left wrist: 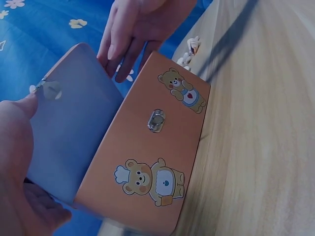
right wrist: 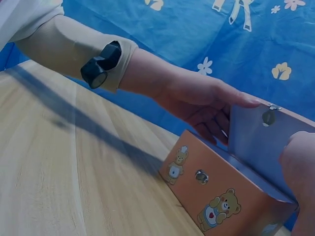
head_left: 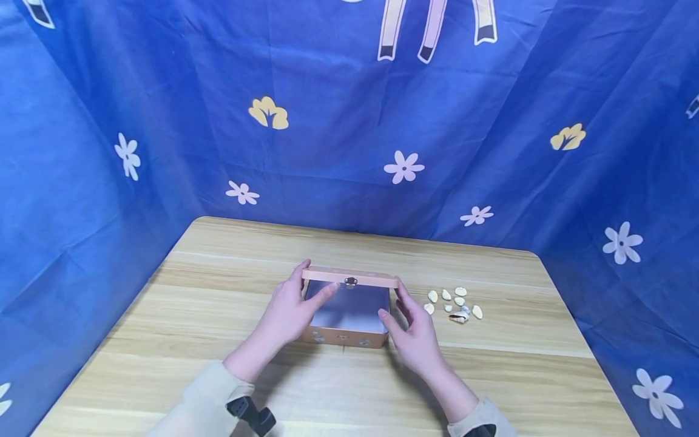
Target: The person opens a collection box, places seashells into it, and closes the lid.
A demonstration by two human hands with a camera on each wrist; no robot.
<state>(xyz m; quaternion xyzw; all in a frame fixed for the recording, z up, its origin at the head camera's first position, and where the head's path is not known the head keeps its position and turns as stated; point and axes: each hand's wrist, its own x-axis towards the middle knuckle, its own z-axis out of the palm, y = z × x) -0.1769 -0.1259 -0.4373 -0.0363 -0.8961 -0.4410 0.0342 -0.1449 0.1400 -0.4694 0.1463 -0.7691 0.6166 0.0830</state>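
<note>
A hinged tin box (head_left: 343,338), orange-pink with bear pictures and a metal clasp (left wrist: 156,121), stands on the table with its lid (head_left: 349,277) raised. Its pale grey-blue inside shows in the head view. My left hand (head_left: 292,309) grips the lid's left part, thumb on the front edge beside the latch and fingers behind. At the right end of the lid is my right hand (head_left: 416,337), fingertips against the lid's corner and thumb held apart over the box's right side. In the left wrist view, the fingers (left wrist: 129,59) of my right hand extend loosely beside the box.
Several pale seashells (head_left: 460,291) and a spiral shell (head_left: 459,317) lie on the wooden table (head_left: 218,273) to the right of the box. A blue cloth (head_left: 327,152) with white flowers hangs around the table's back and sides.
</note>
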